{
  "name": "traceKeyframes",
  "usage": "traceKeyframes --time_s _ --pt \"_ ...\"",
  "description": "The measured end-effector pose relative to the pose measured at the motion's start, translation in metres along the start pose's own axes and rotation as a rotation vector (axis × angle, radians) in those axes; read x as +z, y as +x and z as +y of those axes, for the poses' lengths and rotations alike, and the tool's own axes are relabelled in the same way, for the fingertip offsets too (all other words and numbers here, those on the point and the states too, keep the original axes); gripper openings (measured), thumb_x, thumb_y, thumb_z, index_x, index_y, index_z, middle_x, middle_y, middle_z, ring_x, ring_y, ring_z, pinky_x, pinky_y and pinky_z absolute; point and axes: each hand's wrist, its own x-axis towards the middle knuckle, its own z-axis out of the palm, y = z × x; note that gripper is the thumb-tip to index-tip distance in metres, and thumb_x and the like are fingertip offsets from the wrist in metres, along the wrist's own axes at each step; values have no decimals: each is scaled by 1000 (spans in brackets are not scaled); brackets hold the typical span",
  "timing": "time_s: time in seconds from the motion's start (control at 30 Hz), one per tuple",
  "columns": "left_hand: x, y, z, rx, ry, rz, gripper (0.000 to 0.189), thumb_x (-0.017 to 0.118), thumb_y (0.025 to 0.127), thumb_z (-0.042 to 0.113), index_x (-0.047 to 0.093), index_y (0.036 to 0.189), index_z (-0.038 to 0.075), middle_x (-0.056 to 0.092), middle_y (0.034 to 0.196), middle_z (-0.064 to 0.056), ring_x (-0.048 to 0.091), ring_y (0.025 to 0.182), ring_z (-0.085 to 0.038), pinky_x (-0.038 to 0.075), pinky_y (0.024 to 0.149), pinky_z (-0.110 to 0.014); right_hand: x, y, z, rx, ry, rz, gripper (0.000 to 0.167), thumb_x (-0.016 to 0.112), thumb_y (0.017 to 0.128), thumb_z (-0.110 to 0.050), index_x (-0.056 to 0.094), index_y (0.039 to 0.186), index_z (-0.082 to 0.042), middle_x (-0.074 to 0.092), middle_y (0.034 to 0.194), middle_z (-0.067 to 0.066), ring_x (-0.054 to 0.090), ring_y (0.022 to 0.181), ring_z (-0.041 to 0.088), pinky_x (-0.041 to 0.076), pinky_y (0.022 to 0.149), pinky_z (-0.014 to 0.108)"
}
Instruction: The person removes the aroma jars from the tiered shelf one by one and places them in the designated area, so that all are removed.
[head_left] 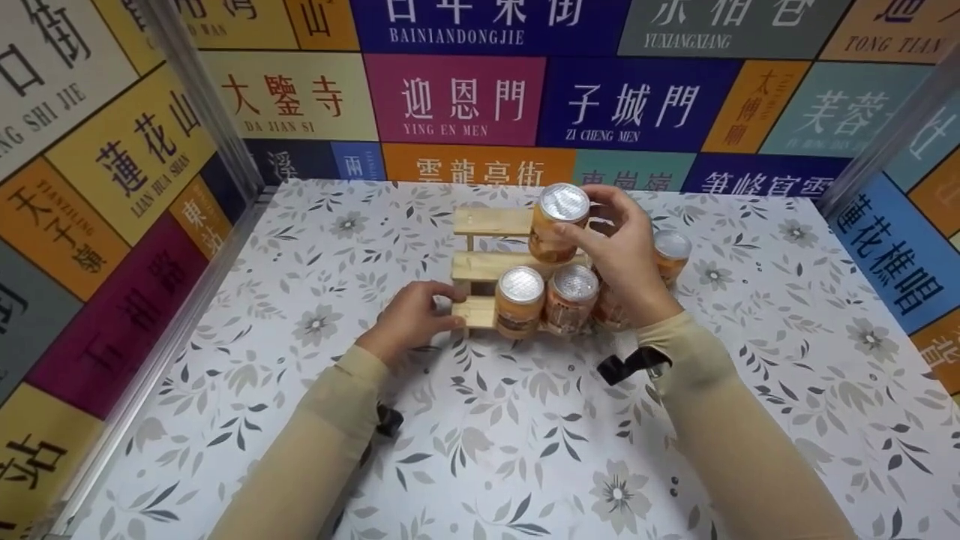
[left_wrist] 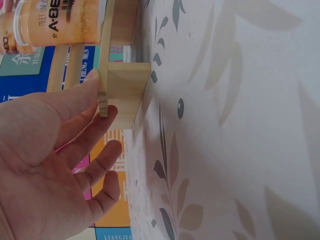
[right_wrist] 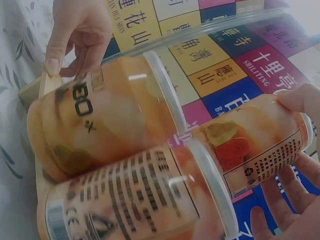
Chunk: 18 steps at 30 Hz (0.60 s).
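Observation:
A three-step wooden rack (head_left: 486, 264) stands on the table. My left hand (head_left: 415, 319) pinches the left end of its lowest step, thumb on top and index finger beneath, as the left wrist view shows. In my right hand (head_left: 628, 251) is an orange can (head_left: 549, 244) with a silvery top, gripped between thumb and fingers. That can is upright by the middle and top steps; whether its base touches wood I cannot tell. On the lowest step are a left can (head_left: 519, 307), a middle can (head_left: 570, 309) and another can (head_left: 611, 309), partly behind my right wrist.
Another orange can (head_left: 671, 253) is at the right, partly covered by my right hand; what it stands on is hidden. A flower-patterned cloth (head_left: 487, 450) covers the table. Panels with large printed characters (head_left: 457, 101) rise behind and at both sides.

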Motion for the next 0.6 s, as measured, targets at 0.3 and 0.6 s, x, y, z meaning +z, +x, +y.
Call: traceKeyframes --time_s 0.3,0.6 --pt "-1 1 2 8 28 -2 35 84 88 21 75 121 20 71 119 0 61 98 -22 46 84 -37 -31 -1 8 -1 -16 67 55 89 82 -16 63 130 -9 65 123 0 61 114 18 49 103 31" --pt "-2 0 2 -22 6 -13 36 84 88 23 74 123 20 69 131 3 61 111 -24 48 97 -40 -60 -10 13 -26 -3 131 50 90 80 -13 68 125 -10 67 120 1 64 109 19 51 95 25"
